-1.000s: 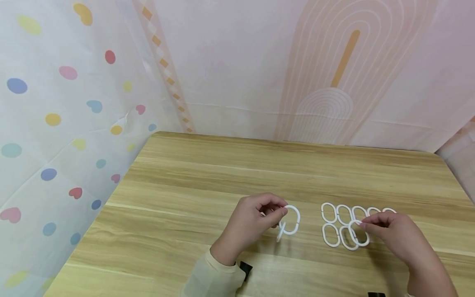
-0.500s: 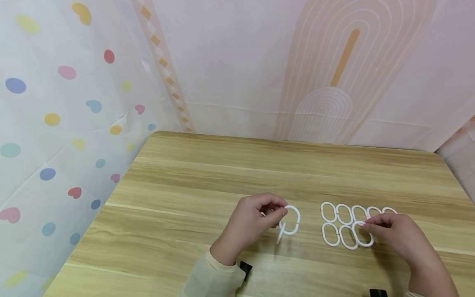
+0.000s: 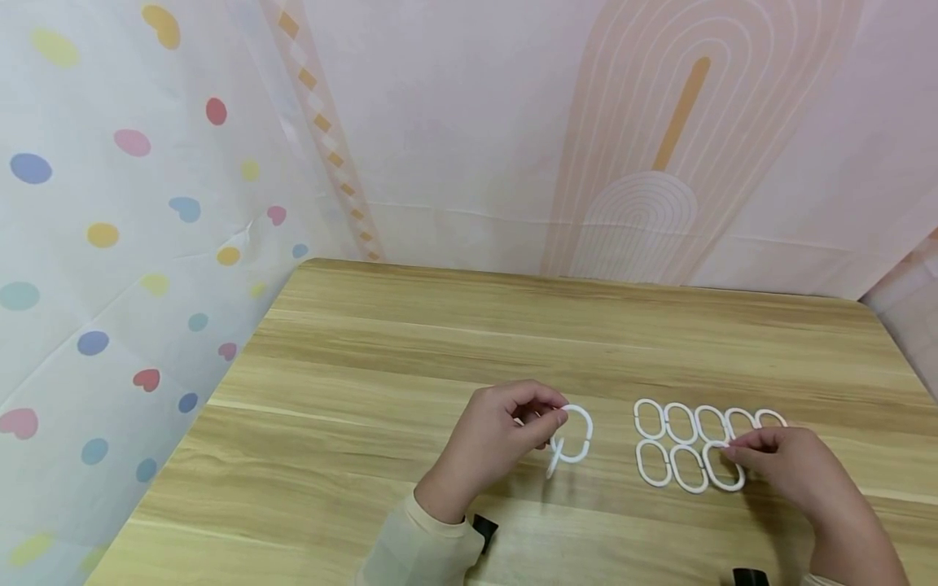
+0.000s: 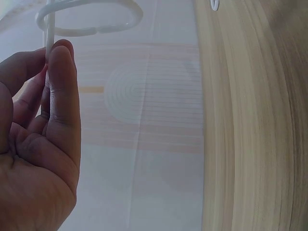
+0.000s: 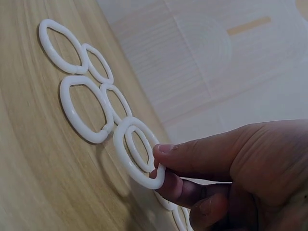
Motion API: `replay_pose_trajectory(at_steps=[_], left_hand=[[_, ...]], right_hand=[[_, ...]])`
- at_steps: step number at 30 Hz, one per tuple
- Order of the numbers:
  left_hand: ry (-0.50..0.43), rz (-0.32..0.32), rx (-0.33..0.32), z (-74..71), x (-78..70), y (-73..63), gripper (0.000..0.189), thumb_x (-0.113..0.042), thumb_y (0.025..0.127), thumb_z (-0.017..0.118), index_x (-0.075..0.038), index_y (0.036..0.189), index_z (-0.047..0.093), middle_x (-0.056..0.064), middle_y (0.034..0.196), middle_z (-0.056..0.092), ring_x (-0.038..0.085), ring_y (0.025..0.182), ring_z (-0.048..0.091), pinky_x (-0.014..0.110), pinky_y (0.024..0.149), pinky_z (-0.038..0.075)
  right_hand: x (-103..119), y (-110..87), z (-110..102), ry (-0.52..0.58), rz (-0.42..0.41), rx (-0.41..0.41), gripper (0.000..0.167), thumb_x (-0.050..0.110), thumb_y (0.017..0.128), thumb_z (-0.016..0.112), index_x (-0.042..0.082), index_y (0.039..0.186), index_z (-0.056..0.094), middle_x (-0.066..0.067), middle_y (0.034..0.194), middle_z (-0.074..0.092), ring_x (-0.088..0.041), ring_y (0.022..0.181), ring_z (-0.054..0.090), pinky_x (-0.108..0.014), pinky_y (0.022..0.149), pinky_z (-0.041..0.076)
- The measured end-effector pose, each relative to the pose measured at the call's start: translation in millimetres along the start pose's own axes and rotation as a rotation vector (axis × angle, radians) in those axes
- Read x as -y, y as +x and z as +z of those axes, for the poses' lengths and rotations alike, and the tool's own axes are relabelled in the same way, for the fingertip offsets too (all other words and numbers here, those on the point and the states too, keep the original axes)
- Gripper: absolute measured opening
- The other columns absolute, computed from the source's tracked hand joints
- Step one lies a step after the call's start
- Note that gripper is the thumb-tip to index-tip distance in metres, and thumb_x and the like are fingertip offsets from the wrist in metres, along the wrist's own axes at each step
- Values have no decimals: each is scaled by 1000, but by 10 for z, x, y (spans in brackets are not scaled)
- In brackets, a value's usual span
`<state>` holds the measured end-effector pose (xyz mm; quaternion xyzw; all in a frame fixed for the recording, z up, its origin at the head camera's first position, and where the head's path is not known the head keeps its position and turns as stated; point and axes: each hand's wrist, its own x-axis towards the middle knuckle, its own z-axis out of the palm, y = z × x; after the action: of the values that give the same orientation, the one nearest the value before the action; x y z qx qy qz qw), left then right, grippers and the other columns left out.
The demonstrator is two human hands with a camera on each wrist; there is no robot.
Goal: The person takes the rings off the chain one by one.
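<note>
In the head view, my left hand pinches a white plastic oval curtain ring between thumb and fingertips, above the table. A second white ring hangs from its lower left and appears linked with it; the left wrist view shows the two crossing at the fingertips. My right hand pinches another oval ring by its edge, the thumb on one side. That ring is tilted over the table, at the right end of the front row, and casts a shadow below.
Several matching rings lie flat in two rows on the wooden table: the back row and a front row starting with one ring. The right hand partly covers the back row's right end. A patterned cloth hangs behind the table.
My right hand has moved a little rightward with its ring, off the front-row ring it overlapped, to beside it. The left hand and its two rings stay in place.
</note>
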<state>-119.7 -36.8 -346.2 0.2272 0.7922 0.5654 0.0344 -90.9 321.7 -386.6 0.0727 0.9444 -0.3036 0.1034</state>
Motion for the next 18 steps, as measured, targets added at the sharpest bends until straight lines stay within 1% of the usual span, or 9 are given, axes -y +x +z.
replay_pose_trajectory(at_steps=[8, 12, 18], left_hand=[[0, 0, -3, -1, 0, -2, 4, -13, 93, 73, -13, 95, 76, -4, 71, 64, 6, 61, 58, 22, 57, 48], [-2, 1, 0, -3, 1, -3, 4, -13, 93, 73, -13, 95, 75, -4, 71, 64, 6, 61, 57, 22, 57, 48], [-1, 7, -3, -1, 6, -1, 4, -12, 93, 73, -12, 95, 75, -4, 71, 64, 6, 60, 57, 22, 56, 47]], right_hand=[[-11, 5, -2, -26, 11, 5, 23, 27, 96, 67, 5, 93, 73, -7, 94, 70, -16, 83, 53, -35, 73, 40], [-30, 10, 6, -37, 18, 22, 23, 27, 95, 68, 5, 91, 73, -7, 91, 68, -16, 81, 51, -35, 71, 40], [-78, 23, 26, -41, 30, 46, 20, 27, 92, 71, 8, 85, 70, -1, 81, 61, -17, 76, 49, -34, 68, 39]])
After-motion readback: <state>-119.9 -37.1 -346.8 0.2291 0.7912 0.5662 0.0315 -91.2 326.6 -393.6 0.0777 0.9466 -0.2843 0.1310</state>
